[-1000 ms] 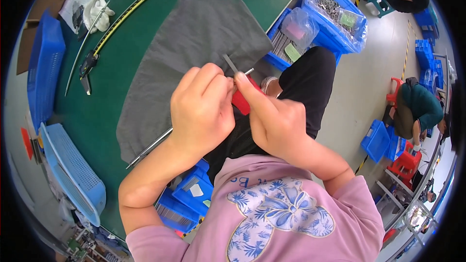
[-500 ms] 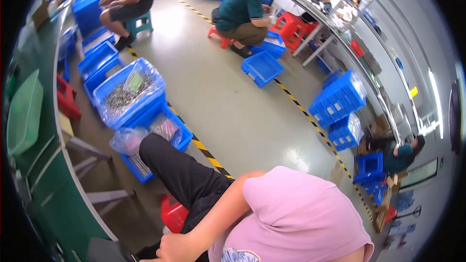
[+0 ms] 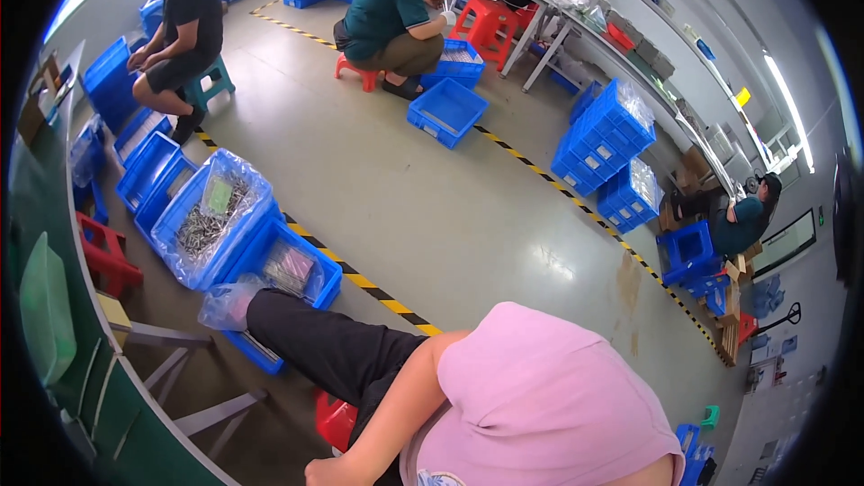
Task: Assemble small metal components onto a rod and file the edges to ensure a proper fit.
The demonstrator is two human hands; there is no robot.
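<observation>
My right arm reaches down from a pink sleeve to the lower edge, where my right hand (image 3: 326, 471) is only partly in view. Its fingers are cut off by the picture's edge, so what they hold, if anything, is hidden. Just above the hand is a red stool (image 3: 334, 420), partly covered by my black-trousered leg (image 3: 328, 342). My left hand is out of view. Beyond my knee stand a blue crate (image 3: 331, 290) with plastic-bagged items and a bag-lined blue crate (image 3: 261, 184) full of small metal parts, a green card on top.
A green-topped table (image 3: 135, 436) with a green tray (image 3: 47, 315) runs along the left. Two people sit on low stools (image 3: 209, 85) among blue crates (image 3: 447, 112). Stacked crates (image 3: 598, 139) line the right, by another seated person (image 3: 742, 220). Striped tape (image 3: 360, 281) marks the floor.
My view has turned, so the surroundings sit further left and more of the right side shows. My right hand has dropped lower in the picture, its fingers passing out of view.
</observation>
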